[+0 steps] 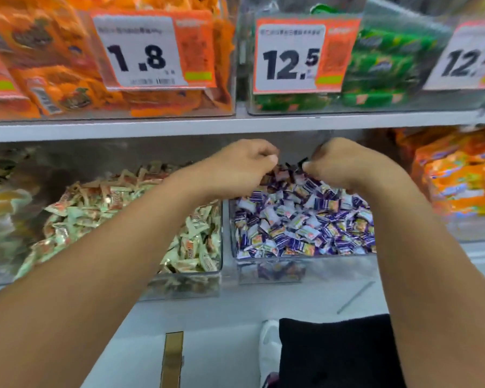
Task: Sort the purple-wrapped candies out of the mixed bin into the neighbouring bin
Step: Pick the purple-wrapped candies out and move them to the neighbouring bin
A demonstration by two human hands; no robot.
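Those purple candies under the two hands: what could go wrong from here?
1. The purple candies are heaped to the rim of their clear bin, so any dropped there may slide over the front edge.
2. The left hand and right hand hang close together at the back of the bin; a bump could scatter candies.
3. The neighbouring bin of pale green candies is also full, so strays could mix back in.

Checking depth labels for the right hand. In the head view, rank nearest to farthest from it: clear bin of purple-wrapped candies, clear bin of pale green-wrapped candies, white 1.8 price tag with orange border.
1. Clear bin of purple-wrapped candies: directly under the right hand, whose fingers reach into its pile.
2. Clear bin of pale green-wrapped candies: next bin to the left, beyond the left hand.
3. White 1.8 price tag with orange border: shelf above, far left.
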